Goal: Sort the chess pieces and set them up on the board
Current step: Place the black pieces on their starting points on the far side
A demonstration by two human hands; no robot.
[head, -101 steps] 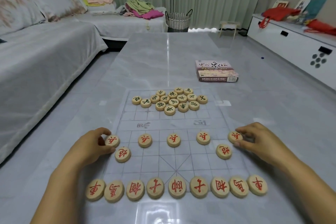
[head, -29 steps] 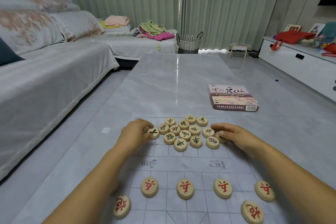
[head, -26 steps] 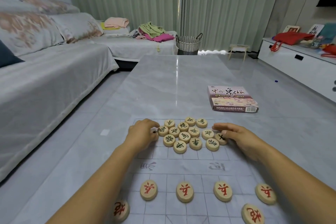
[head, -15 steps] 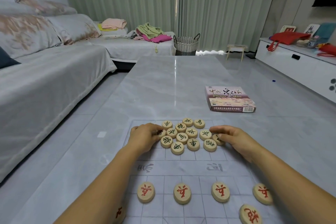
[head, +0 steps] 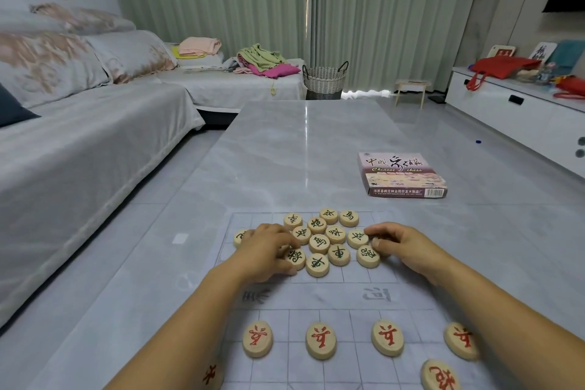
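Cluster of round pale wooden discs with green-black characters (head: pixel 319 241) bunched on far half of translucent gridded board sheet (head: pixel 342 296), on grey marble-look tabletop (head: pixel 285 152). Left hand (head: pixel 266 252) curled over cluster's left edge, fingertips on discs; pinch unclear. Right hand (head: pixel 402 245) at right edge, fingers bent against discs; grip unclear. Red-character discs (head: pixel 320 340) rowed nearer. Purple game box (head: pixel 402 176) beyond.

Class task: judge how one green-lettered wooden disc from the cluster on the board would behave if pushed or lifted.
The green-lettered disc lies flat and looks thick, so it should slide rather than roll. It looks rigid and probably light. Packed against its neighbours, a push would likely shove them too across the smooth board sheet.
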